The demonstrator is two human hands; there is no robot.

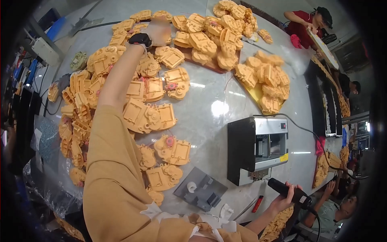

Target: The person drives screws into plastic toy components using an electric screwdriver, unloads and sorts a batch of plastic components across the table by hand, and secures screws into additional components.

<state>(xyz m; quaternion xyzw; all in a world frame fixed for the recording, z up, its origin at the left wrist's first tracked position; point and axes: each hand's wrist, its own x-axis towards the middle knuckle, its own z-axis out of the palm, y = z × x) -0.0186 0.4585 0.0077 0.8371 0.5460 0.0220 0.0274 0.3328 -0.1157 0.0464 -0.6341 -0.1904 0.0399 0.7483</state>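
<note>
My left arm reaches across the table to the far left, and my left hand [160, 31] is blurred over the orange plastic housings [141, 16]; its fingers cannot be made out. My right hand [287, 198], at the lower right, is wrapped round a black electric screwdriver [289, 192] with a cable at its rear end. The screwdriver's tip points up and left, near the base of a black and silver machine [258, 145]. More orange housings [173, 149] lie beside my left arm, some with small red parts on them.
A grey fixture block [200, 189] lies near my body, beside a red marker-like object [257, 204]. Heaped housings stand on a brown tray [221, 69] and a yellow tray [254, 93]. A clear plastic bag [46, 141] is at the left. Several people are at the right.
</note>
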